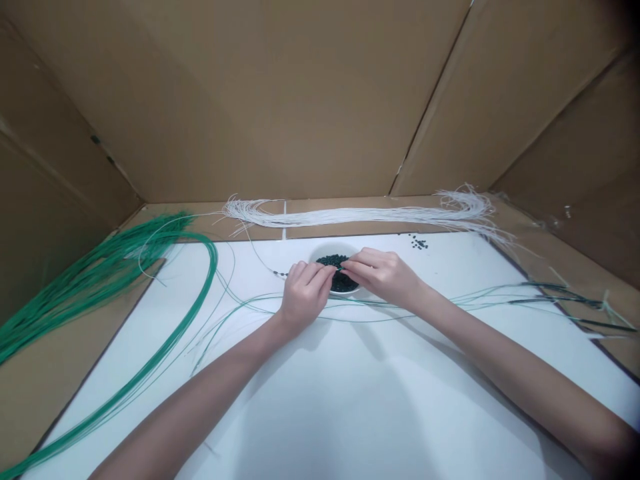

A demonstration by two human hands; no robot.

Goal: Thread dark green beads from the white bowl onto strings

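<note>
My left hand (306, 293) is closed in a pinch on a thin white string (256, 248), which runs out behind it to the left and up. A few dark beads (281, 274) sit on that string just left of the hand. My right hand (383, 275) meets it fingertip to fingertip, pinching what looks like a small dark green bead (342, 269) at the string's end; the fingers partly hide it. Both hands are over a white bowl (320, 251) filled with dark green beads (345, 283).
Loose beads (419, 243) lie right of the bowl. A bundle of white strings (350, 216) stretches along the back. Green strands (200, 293) curve along the left. Green strings with beaded ends (565, 290) cross to the right. Cardboard walls (260, 100) enclose the white board (320, 413).
</note>
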